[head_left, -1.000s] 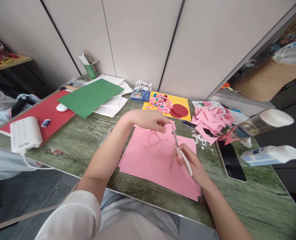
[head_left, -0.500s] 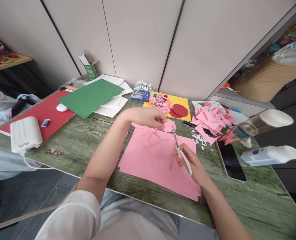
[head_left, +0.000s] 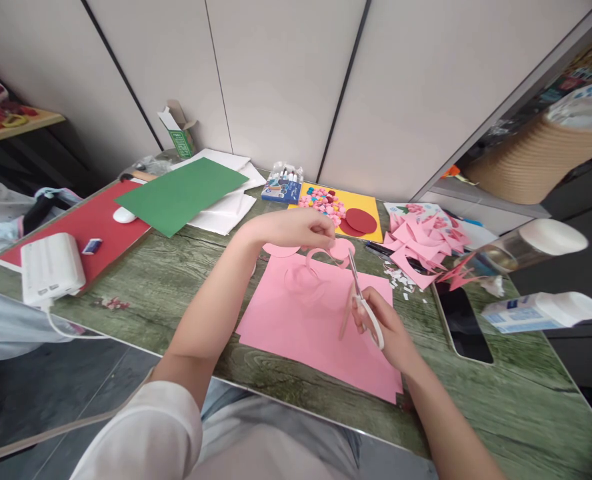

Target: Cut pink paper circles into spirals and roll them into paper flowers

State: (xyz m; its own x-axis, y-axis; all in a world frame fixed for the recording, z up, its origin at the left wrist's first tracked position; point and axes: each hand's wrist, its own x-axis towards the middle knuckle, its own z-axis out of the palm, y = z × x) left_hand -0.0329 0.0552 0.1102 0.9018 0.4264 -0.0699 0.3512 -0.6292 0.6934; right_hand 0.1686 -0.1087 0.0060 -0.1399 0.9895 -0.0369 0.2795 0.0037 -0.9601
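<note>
My right hand (head_left: 387, 328) grips white-handled scissors (head_left: 362, 301), blades pointing away from me toward a small pink cut piece (head_left: 339, 251). My left hand (head_left: 301, 232) pinches that curling pink piece just above a large pink paper sheet (head_left: 316, 327) lying on the green wood-grain table (head_left: 176, 280). The blade tips meet the piece right beside my left fingers. A cut curl of pink paper (head_left: 303, 277) hangs over the sheet.
A pile of pink scraps (head_left: 419, 240) and a phone (head_left: 462, 320) lie to the right, with bottles (head_left: 541, 310) beyond. A yellow sheet with pink pieces and a red disc (head_left: 359, 220) sits behind. Green paper (head_left: 186, 193), red paper (head_left: 91, 223) and a white box (head_left: 51, 267) lie left.
My left hand has drawn the pink piece slightly up and back, turning it. The scissors stay at nearly the same spot, shifted a little to the right.
</note>
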